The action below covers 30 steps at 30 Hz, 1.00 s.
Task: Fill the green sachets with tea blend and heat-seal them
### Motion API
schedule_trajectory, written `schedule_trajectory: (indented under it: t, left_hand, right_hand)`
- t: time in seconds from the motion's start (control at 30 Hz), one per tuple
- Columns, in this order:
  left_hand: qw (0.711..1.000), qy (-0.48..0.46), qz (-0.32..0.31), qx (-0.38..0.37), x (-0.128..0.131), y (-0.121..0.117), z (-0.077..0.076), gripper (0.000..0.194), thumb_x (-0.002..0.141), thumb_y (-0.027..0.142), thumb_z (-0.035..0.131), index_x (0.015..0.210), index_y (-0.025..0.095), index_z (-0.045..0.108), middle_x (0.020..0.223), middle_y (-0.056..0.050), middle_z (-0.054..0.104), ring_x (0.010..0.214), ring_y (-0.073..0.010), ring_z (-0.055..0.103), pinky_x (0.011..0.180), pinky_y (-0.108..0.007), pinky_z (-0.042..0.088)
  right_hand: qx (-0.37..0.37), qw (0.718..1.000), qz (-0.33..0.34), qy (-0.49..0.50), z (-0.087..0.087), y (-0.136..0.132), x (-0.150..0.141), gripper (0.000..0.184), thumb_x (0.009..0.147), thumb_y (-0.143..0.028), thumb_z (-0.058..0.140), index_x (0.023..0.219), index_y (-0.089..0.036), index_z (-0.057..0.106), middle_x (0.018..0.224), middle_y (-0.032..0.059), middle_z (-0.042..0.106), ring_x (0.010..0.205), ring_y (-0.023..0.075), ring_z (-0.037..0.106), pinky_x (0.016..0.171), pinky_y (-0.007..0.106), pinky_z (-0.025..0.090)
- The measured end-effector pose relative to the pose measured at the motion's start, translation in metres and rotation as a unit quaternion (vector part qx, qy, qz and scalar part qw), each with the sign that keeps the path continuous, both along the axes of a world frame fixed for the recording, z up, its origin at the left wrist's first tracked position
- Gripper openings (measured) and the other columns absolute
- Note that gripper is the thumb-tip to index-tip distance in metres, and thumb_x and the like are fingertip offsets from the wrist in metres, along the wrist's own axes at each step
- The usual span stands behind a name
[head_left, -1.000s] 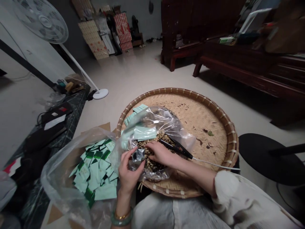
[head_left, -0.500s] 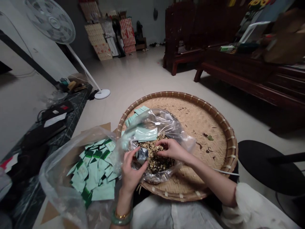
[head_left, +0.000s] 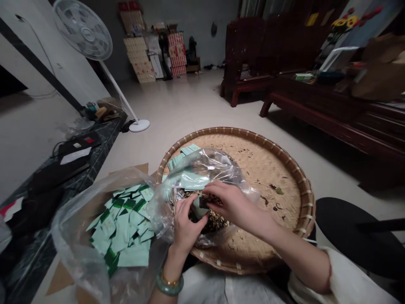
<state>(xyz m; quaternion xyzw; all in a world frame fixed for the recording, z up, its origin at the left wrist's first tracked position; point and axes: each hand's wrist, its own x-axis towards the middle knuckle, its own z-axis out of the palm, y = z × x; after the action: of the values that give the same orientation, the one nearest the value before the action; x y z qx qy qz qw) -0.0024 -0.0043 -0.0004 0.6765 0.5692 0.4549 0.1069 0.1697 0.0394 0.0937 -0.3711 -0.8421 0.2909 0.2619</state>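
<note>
Dark sachet (head_left: 206,201) pinched between fingers of right hand (head_left: 238,207), above dried herbs (head_left: 215,222) in clear bag (head_left: 205,166) on bamboo tray (head_left: 268,169); left hand (head_left: 188,226), fingers together, clamped on bag's edge.

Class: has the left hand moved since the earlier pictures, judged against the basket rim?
Yes: the left hand has moved right, away from the left side of the basket rim.
</note>
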Motion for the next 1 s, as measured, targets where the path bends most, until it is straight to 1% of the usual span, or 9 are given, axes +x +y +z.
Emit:
schedule_trajectory:
  t: [0.13,0.3,0.43,0.5,0.57,0.7,0.77,0.9,1.0]
  left_hand:
    - [1.0,-0.01,0.008,0.012,0.001,0.0,-0.005,0.044,0.071,0.022,0.071,0.114,0.021,0.06,0.102,-0.008,0.066,0.096,-0.0249,0.061,0.082,-0.041,0.053]
    - [0.999,-0.014,0.018,0.026,0.0,0.001,-0.009,0.043,0.072,0.029,0.072,0.112,0.02,0.06,0.098,-0.008,0.067,0.092,-0.0248,0.062,0.08,-0.04,0.053]
    - [1.0,-0.018,0.016,0.009,-0.001,-0.001,-0.007,0.046,0.072,0.027,0.073,0.115,0.021,0.059,0.102,-0.008,0.066,0.095,-0.0248,0.062,0.082,-0.041,0.053]
    - [1.0,-0.025,0.008,0.007,-0.002,-0.002,-0.005,0.048,0.072,0.024,0.072,0.118,0.022,0.057,0.107,-0.009,0.065,0.099,-0.0247,0.061,0.085,-0.041,0.052]
    - [0.999,-0.029,-0.004,0.027,-0.003,-0.005,-0.004,0.051,0.074,0.024,0.071,0.121,0.021,0.054,0.111,-0.01,0.064,0.103,-0.025,0.06,0.088,-0.043,0.051]
    - [0.997,-0.009,-0.025,0.076,-0.003,-0.007,-0.004,0.054,0.075,0.034,0.071,0.124,0.021,0.052,0.113,-0.012,0.065,0.105,-0.0277,0.059,0.09,-0.046,0.05]
    - [0.996,0.004,-0.033,0.084,-0.002,-0.008,-0.005,0.056,0.075,0.036,0.071,0.125,0.02,0.051,0.112,-0.013,0.065,0.103,-0.0282,0.059,0.089,-0.046,0.051]
    - [0.995,0.027,-0.033,0.088,-0.001,-0.008,-0.004,0.054,0.077,0.024,0.069,0.127,0.021,0.049,0.11,-0.011,0.065,0.101,-0.0261,0.06,0.087,-0.045,0.052]
    - [0.995,0.041,-0.024,0.09,-0.002,-0.008,-0.003,0.054,0.077,0.021,0.068,0.127,0.021,0.048,0.111,-0.011,0.065,0.101,-0.0256,0.059,0.086,-0.045,0.052]
  right_hand:
    - [0.001,1.0,0.017,0.005,0.0,-0.008,-0.007,0.034,0.081,-0.006,0.058,0.111,-0.021,0.062,0.114,0.0081,0.064,0.102,0.0214,0.062,0.088,0.037,0.052]
    - [0.005,0.998,0.04,0.053,0.004,-0.017,-0.011,0.037,0.088,-0.008,0.047,0.12,-0.023,0.058,0.12,0.0074,0.063,0.113,0.0199,0.058,0.098,0.041,0.049]
    - [0.024,0.993,0.008,0.112,0.004,-0.017,-0.005,0.037,0.089,-0.008,0.043,0.119,-0.023,0.058,0.118,0.0074,0.064,0.111,0.0193,0.06,0.096,0.04,0.05]
    - [0.015,0.992,-0.025,0.122,0.0,-0.017,0.001,0.034,0.09,-0.01,0.043,0.118,-0.022,0.058,0.114,0.0073,0.065,0.107,0.0191,0.061,0.093,0.039,0.052]
    - [-0.011,0.993,-0.032,0.114,-0.007,-0.018,0.007,0.033,0.09,-0.014,0.049,0.121,-0.023,0.056,0.115,0.0077,0.064,0.107,0.0198,0.06,0.092,0.04,0.052]
    - [-0.059,0.993,0.014,0.099,-0.023,-0.027,0.009,0.049,0.084,-0.02,0.063,0.131,-0.025,0.048,0.126,0.0091,0.058,0.111,0.0218,0.058,0.094,0.041,0.051]
    - [-0.068,0.992,0.011,0.106,-0.031,-0.031,0.005,0.046,0.083,-0.017,0.063,0.127,-0.025,0.051,0.121,0.0084,0.061,0.106,0.0204,0.061,0.089,0.039,0.053]
    - [-0.048,0.99,-0.022,0.131,-0.045,-0.031,0.0,0.026,0.083,-0.01,0.057,0.106,-0.022,0.062,0.098,0.0048,0.069,0.089,0.0172,0.066,0.078,0.032,0.056]
    - [-0.032,0.989,-0.045,0.14,-0.05,-0.027,0.006,0.017,0.085,-0.012,0.054,0.097,-0.021,0.064,0.091,0.0036,0.07,0.083,0.0161,0.066,0.074,0.03,0.055]
